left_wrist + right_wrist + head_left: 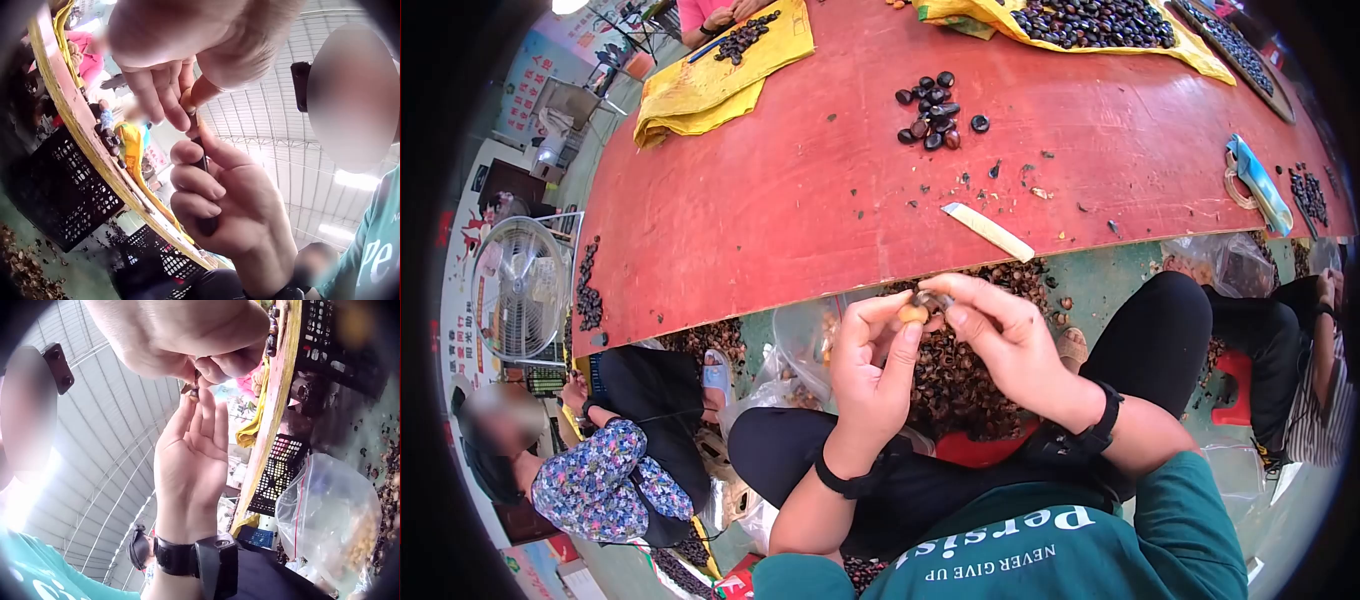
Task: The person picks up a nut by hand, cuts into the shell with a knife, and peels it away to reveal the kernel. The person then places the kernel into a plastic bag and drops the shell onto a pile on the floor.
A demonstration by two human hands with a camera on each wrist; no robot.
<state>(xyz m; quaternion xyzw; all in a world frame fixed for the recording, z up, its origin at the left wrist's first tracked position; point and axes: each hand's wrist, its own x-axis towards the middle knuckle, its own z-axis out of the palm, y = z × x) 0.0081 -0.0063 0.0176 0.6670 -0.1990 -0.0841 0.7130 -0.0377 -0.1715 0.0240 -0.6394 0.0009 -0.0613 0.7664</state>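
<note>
Above the lap, at the table's near edge, my left hand (874,372) pinches a partly peeled chestnut (913,314) between thumb and fingers. Its flesh is pale yellow, with dark shell at its upper side. My right hand (1025,350) meets it from the other side, thumb close to the nut. In the left wrist view, the right fingers curl round the dark handle of a small knife (207,225), its tip end up at the chestnut. Most of the blade is hidden by fingers. The right wrist view shows the left palm facing up, a brown shell piece (187,389) at the fingertips.
On the red table (770,190) lie a cluster of dark chestnuts (940,112) and a pale flat strip (990,232). Shells (960,385) heap below the edge. A clear bag (322,512) holds peeled nuts. Other people sit left, right and across.
</note>
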